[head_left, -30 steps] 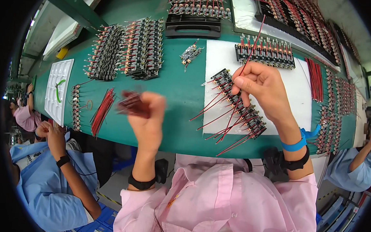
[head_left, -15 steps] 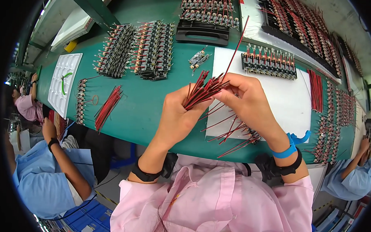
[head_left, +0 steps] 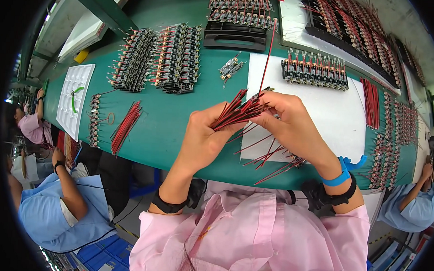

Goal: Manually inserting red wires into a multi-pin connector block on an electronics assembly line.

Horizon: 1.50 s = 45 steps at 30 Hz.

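Observation:
My left hand (head_left: pixel 202 135) is wrapped around a bundle of thin red and black wires (head_left: pixel 236 114), whose ends fan out above the fist. Against that bundle, the closed fingers of my right hand (head_left: pixel 289 116) pinch a single long red wire (head_left: pixel 267 61) that stands up nearly vertical. Its lower end is hidden at my fingertips. Below my right hand, more loose wires (head_left: pixel 271 156) and a small circuit board (head_left: pixel 295 159) lie partly covered on the white sheet (head_left: pixel 332 125). A row of small boards (head_left: pixel 314 74) sits at the sheet's far edge.
Stacked circuit boards (head_left: pixel 176 57) stand on the green table (head_left: pixel 165 119) at left, near a red wire bundle (head_left: pixel 126 127) and a white tray (head_left: pixel 70 109) holding a green tool (head_left: pixel 74 99). Another wire bundle (head_left: pixel 369 102) lies right. Co-workers (head_left: pixel 64 202) sit on both sides.
The single red wire has swung to a more upright position, its top moving left and slightly down. The bundle has tilted a little to the right. The co-worker's arm at left has shifted.

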Each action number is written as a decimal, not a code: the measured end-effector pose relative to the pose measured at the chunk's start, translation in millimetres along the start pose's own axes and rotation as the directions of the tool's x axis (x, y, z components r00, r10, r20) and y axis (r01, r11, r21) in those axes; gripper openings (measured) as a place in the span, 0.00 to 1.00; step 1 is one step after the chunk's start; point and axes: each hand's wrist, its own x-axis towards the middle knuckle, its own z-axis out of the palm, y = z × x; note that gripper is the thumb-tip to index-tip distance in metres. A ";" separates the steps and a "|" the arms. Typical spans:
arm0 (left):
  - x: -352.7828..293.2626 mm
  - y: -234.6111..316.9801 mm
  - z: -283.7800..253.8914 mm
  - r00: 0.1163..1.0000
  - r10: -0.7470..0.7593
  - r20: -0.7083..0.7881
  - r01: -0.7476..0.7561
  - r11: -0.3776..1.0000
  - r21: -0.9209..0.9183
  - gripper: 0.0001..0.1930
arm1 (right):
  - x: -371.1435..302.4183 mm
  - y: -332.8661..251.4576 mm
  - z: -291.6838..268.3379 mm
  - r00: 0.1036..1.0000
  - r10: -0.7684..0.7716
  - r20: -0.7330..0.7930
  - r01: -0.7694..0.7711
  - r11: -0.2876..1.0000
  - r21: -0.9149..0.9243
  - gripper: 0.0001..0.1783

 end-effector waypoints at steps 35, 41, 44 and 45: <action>-52.1 -64.9 -23.5 0.972 0.125 -0.197 -0.138 0.989 -0.051 0.07 | -6.9 60.2 -31.6 0.901 0.120 -0.416 -0.273 0.904 -0.330 0.05; -52.0 -64.6 -25.9 0.988 -0.055 -0.142 0.042 0.995 -0.089 0.10 | -0.8 52.6 -21.8 0.895 0.172 -0.412 -0.284 0.932 -0.227 0.04; -51.5 -56.7 -29.0 0.984 -0.113 -0.135 0.090 0.981 -0.171 0.10 | -4.6 55.2 -20.3 0.917 0.090 -0.389 -0.213 0.934 -0.286 0.03; -47.5 -55.9 -29.2 0.984 -0.137 -0.110 0.111 0.970 -0.216 0.10 | -6.5 56.3 -22.6 0.918 0.052 -0.392 -0.189 0.929 -0.319 0.03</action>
